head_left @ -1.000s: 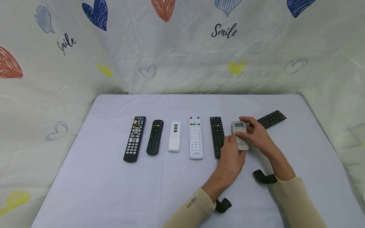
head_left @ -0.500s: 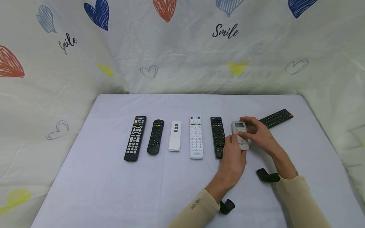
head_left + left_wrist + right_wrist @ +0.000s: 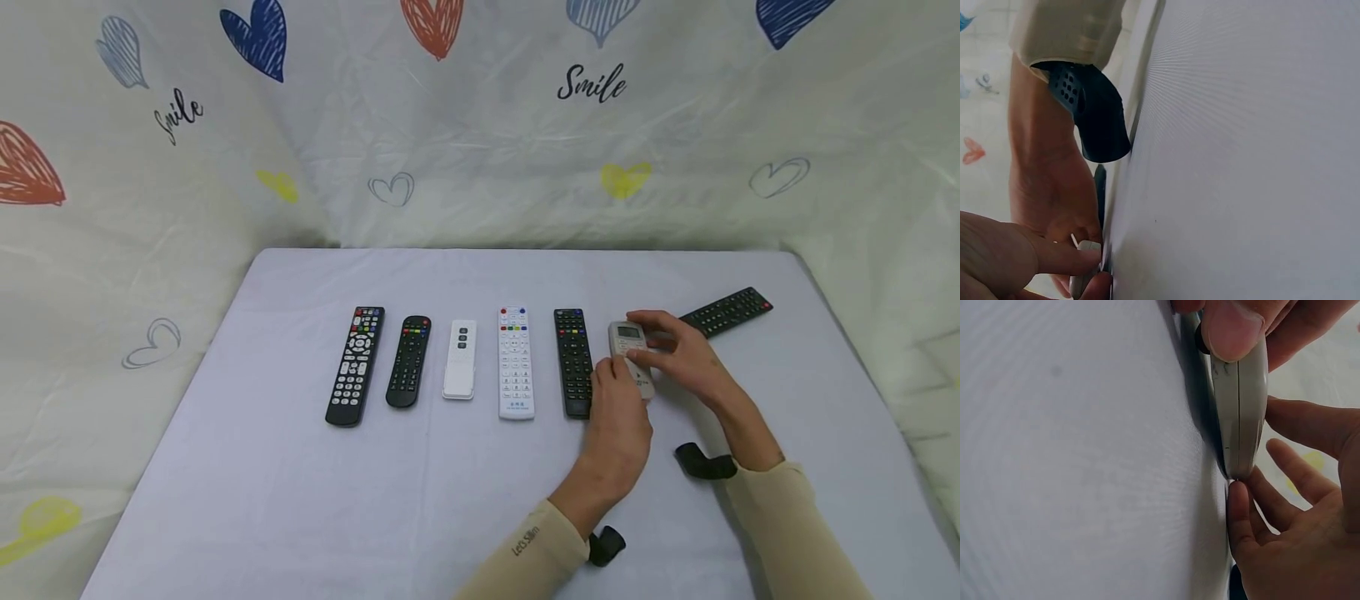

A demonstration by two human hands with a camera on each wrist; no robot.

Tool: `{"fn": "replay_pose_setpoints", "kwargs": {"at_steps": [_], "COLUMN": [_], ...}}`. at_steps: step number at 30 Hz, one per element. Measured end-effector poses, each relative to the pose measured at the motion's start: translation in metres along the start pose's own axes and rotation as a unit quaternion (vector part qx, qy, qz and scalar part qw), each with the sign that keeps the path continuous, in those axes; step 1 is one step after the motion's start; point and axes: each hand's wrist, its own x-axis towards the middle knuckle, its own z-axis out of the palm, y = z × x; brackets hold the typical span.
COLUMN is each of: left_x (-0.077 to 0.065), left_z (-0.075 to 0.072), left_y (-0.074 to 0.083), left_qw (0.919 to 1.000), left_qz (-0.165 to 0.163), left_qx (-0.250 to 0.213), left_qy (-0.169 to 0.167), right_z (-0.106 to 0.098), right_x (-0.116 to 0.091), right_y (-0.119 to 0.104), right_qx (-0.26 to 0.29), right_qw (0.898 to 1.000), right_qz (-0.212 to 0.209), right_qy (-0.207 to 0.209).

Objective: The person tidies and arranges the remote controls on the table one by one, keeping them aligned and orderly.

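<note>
In the head view, both hands are on a small white air conditioner remote (image 3: pixel 628 336) with a little grey screen, tilted slightly on the table. My left hand (image 3: pixel 618 425) grips it by its near end and left edge, hiding part of it. My right hand (image 3: pixel 686 354) pinches it from the right, thumb over its face and fingers at the far edge. In the right wrist view the air conditioner remote (image 3: pixel 1241 412) shows edge-on, close to the table, with fingers at both ends. A black remote (image 3: pixel 576 358) lies directly left of it, partly behind the left hand.
Left of the hands stands a row: a white remote (image 3: pixel 516 362), a short white remote (image 3: pixel 459 358), a smaller black remote (image 3: pixel 408 360) and a long black remote (image 3: pixel 355 367). Another black remote (image 3: pixel 727 312) lies aslant behind the right hand. Black camera mounts (image 3: pixel 703 462) hang at both wrists.
The slanted black remote behind the right hand has slid a little to the right. The left hand has shifted slightly right, and the air conditioner remote has turned a little.
</note>
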Motion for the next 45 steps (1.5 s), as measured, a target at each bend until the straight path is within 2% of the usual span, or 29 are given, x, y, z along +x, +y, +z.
{"fn": "replay_pose_setpoints", "kwargs": {"at_steps": [10,15,22,30,36,45], "left_x": [0.0,-0.001,0.0,-0.002,0.0,0.006], "left_z": [0.002,0.004,0.004,0.0,0.0,0.001], "left_y": [0.001,0.0,0.0,-0.003,-0.004,-0.001], "left_qw": [0.9972,0.9974,0.9981,0.9993,0.9974,0.9913], "left_qz": [0.011,0.015,0.008,0.011,0.039,0.102], "left_qx": [0.074,0.07,0.057,-0.011,0.003,0.026], "left_qy": [0.01,0.012,0.02,0.035,0.061,0.079], "right_z": [-0.002,-0.004,-0.007,-0.013,-0.021,-0.032], "right_x": [0.0,0.0,-0.007,-0.017,-0.022,-0.028], "right_y": [0.003,0.006,0.005,-0.003,0.004,0.015], "right_qx": [-0.013,-0.014,-0.015,-0.045,-0.061,-0.029], "right_qw": [1.0,1.0,1.0,0.995,0.985,0.967], "right_qz": [0.002,0.013,0.006,0.007,0.012,0.027], "right_qy": [-0.003,-0.006,0.018,0.089,0.161,0.251]}}
